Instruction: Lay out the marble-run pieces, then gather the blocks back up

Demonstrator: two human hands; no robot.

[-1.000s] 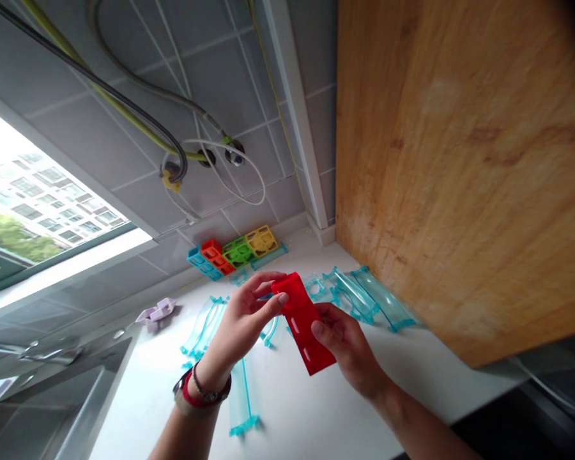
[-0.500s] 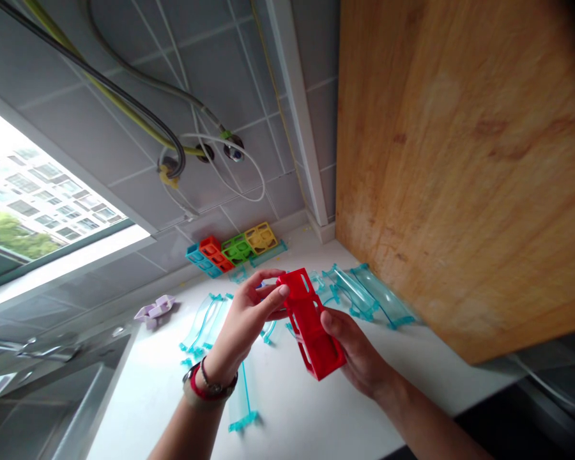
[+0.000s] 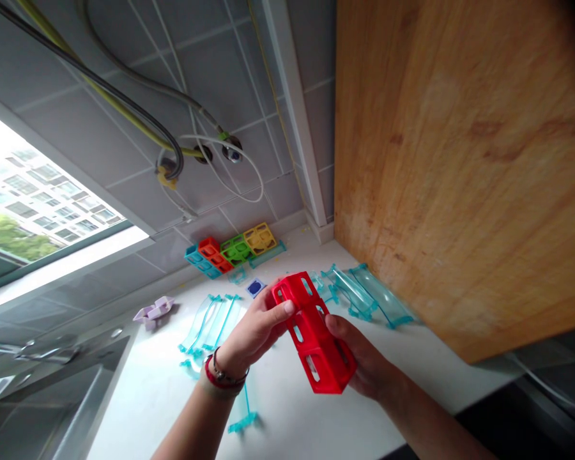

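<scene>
Both hands hold a long red plastic block (image 3: 314,332) with window-like cut-outs above the white countertop (image 3: 172,396). My left hand (image 3: 253,332) grips its far end with the thumb on top. My right hand (image 3: 364,364) cups its near end from below. Clear turquoise curved track pieces (image 3: 211,319) lie on the counter under and around my hands, and more track pieces (image 3: 368,297) lie to the right. A small blue square tile (image 3: 255,287) lies just beyond the block.
A row of blue, red, green and yellow blocks (image 3: 230,250) stands against the tiled wall. A pale purple piece (image 3: 154,311) lies by the sink (image 3: 52,390) at the left. A large wooden board (image 3: 460,166) leans upright at the right. Hoses hang on the wall.
The red block has been turned in my hands, from its flat face to showing its open windowed sides. The small blue tile is now uncovered.
</scene>
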